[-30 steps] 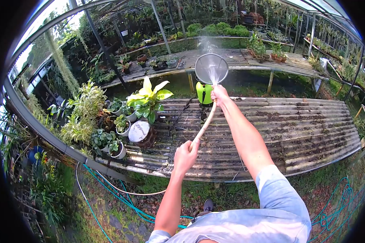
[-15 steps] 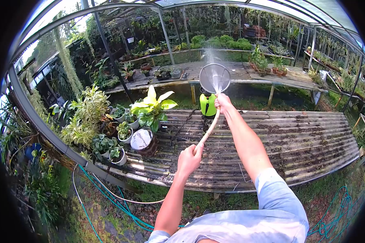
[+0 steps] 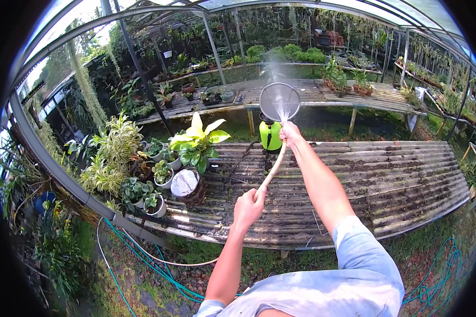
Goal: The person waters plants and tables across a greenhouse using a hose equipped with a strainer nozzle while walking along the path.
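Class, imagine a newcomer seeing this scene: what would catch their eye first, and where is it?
Probably the round mesh disc just beyond the right hand, with white water spraying at it. Then the lime-green container near the far edge of the near bench, and the yellow-green leafy plant towards that bench's left end.

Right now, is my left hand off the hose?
No, your left hand is closed around the pale hose, nearer your body than your right hand.

Beige hose (image 3: 274,169), gently bent, spraying into round strainer (image 3: 271,99)
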`<state>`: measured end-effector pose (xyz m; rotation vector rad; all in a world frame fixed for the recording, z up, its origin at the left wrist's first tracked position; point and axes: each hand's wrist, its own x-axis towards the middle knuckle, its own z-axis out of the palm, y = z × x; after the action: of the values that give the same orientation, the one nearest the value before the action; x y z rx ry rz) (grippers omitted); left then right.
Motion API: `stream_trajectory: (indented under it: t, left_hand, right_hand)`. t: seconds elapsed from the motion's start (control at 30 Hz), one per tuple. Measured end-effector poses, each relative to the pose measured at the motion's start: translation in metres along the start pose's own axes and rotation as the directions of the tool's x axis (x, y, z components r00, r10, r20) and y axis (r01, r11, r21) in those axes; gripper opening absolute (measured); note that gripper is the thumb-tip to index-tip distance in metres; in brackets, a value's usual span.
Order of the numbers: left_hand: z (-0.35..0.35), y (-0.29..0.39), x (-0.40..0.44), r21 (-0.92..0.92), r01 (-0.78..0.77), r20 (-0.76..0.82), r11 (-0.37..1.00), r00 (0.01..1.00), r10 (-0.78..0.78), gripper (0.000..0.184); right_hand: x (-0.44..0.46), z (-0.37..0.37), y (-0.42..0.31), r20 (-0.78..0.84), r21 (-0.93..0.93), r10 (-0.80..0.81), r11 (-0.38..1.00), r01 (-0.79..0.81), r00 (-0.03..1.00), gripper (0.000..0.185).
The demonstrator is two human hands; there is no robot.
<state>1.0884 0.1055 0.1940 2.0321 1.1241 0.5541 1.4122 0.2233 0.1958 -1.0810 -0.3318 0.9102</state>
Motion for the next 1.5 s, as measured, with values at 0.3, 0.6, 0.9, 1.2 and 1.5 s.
stream_trajectory:
  t: [0.3,0.6,0.9,1.2,1.5]
  left_hand:
    - [0.003,-0.003,0.002,0.01,0.008,0.0,1.0,1.0,-0.008,0.054]
    - [0.004,-0.01,0.005,-0.009,0.019,0.008,1.0,1.0,-0.019,0.057]
    - [0.001,-0.011,0.001,0.001,0.055,0.053,0.998,0.997,-0.055,0.058]
    - [-0.001,-0.011,-0.004,-0.019,0.049,0.09,0.999,0.995,-0.047,0.058]
    - [0.003,-0.022,-0.003,-0.015,0.035,0.104,0.999,0.994,-0.033,0.058]
  right_hand:
    - [-0.004,0.002,0.001,-0.012,0.004,-0.004,1.0,0.004,1.0,0.004]
    - [-0.003,0.006,0.006,0.023,-0.016,-0.005,1.0,0.006,1.0,0.005]
    - [-0.003,-0.001,0.016,-0.012,-0.026,-0.002,1.0,0.002,1.0,0.009]
    - [-0.01,-0.007,0.018,-0.037,-0.077,0.028,0.997,-0.031,0.999,0.008]
    - [-0.013,-0.014,0.025,-0.042,-0.047,0.015,0.999,-0.017,0.999,0.01]
